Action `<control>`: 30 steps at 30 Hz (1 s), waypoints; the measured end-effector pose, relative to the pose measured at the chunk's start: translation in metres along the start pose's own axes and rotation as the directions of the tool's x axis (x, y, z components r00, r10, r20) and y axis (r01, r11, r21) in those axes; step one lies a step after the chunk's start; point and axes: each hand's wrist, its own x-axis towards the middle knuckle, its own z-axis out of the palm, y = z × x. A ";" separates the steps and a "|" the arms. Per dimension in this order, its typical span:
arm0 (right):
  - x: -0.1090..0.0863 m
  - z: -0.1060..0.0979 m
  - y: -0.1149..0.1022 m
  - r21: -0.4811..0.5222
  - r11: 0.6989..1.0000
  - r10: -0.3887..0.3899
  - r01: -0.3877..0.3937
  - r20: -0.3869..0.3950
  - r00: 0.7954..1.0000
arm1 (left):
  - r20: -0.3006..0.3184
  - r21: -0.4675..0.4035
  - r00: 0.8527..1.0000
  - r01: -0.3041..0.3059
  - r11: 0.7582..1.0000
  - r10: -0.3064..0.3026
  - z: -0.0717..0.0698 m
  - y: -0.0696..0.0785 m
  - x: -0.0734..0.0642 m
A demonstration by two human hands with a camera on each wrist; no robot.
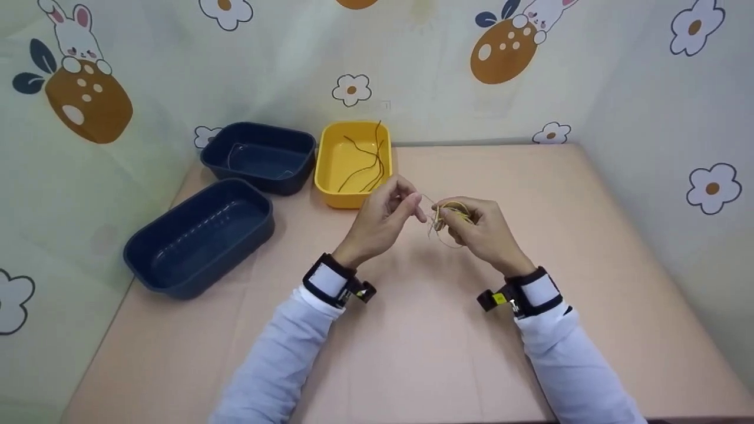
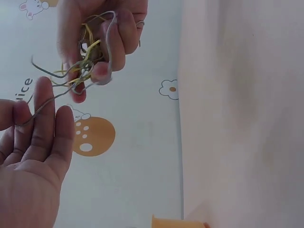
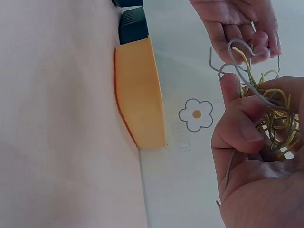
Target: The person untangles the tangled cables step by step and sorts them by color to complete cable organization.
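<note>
My right hand (image 1: 484,231) holds a tangled bundle of thin yellow and grey cords (image 3: 274,118) in its curled fingers, above the table. Loose loops and ends stick out of the bundle. To its left, my left hand (image 1: 377,224) pinches one grey cord (image 2: 50,99) between thumb and forefinger, its other fingers extended. That cord runs across the small gap from the left fingertips into the tangle. Behind the left hand stands a yellow box (image 1: 353,201), with several dark cords (image 1: 377,156) lying loosely inside and one end above the rim.
Two dark blue boxes stand on the left: one (image 1: 297,179) beside the yellow box at the back, another (image 1: 230,253) nearer and angled. A pinkish cloth covers the table (image 1: 424,341). Patterned curtains (image 1: 412,70) enclose its back and sides.
</note>
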 end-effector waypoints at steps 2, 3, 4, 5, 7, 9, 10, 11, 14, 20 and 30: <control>-0.001 0.000 0.001 0.005 1.000 0.010 -0.010 0.011 1.000 | -0.025 -0.017 1.000 -0.003 1.000 0.003 -0.002 0.002 0.000; -0.001 0.000 0.001 0.010 1.000 0.013 -0.013 0.018 1.000 | -0.036 -0.029 0.999 -0.006 1.000 0.005 -0.003 0.003 0.000; -0.002 -0.001 0.001 0.019 1.000 0.014 -0.015 0.029 0.999 | -0.044 -0.046 0.999 -0.008 0.999 0.006 -0.003 0.004 0.000; -0.002 -0.001 0.001 0.027 1.000 0.016 -0.017 0.038 0.999 | -0.049 -0.070 0.999 -0.011 0.997 0.008 -0.003 0.005 0.001; -0.003 -0.001 0.000 0.037 0.999 0.018 -0.020 0.056 0.998 | -0.048 -0.128 0.999 -0.009 0.992 0.002 -0.003 0.005 0.002; -0.004 -0.001 0.000 0.038 0.999 0.018 -0.020 0.063 0.998 | -0.054 -0.183 0.998 0.004 0.983 -0.014 -0.001 0.006 0.003; -0.004 -0.001 0.000 0.035 0.999 0.019 -0.022 0.066 0.998 | -0.062 -0.208 0.998 0.009 0.978 -0.022 -0.001 0.007 0.003; -0.004 -0.001 0.000 0.031 0.999 0.021 -0.024 0.070 0.997 | -0.072 -0.228 0.997 0.014 0.974 -0.031 -0.001 0.007 0.003; -0.003 -0.002 0.001 -0.001 0.999 0.033 -0.033 0.085 0.996 | -0.121 -0.276 0.992 0.011 0.961 -0.046 -0.004 0.011 0.002; 0.000 -0.003 0.003 0.009 0.995 0.095 -0.096 0.071 0.993 | -0.296 -0.282 0.955 -0.073 0.957 -0.015 -0.022 0.021 0.003; 0.009 0.008 -0.019 0.281 0.946 0.134 -0.160 0.110 0.985 | -0.318 -0.150 0.947 -0.096 0.984 0.044 -0.033 0.027 0.001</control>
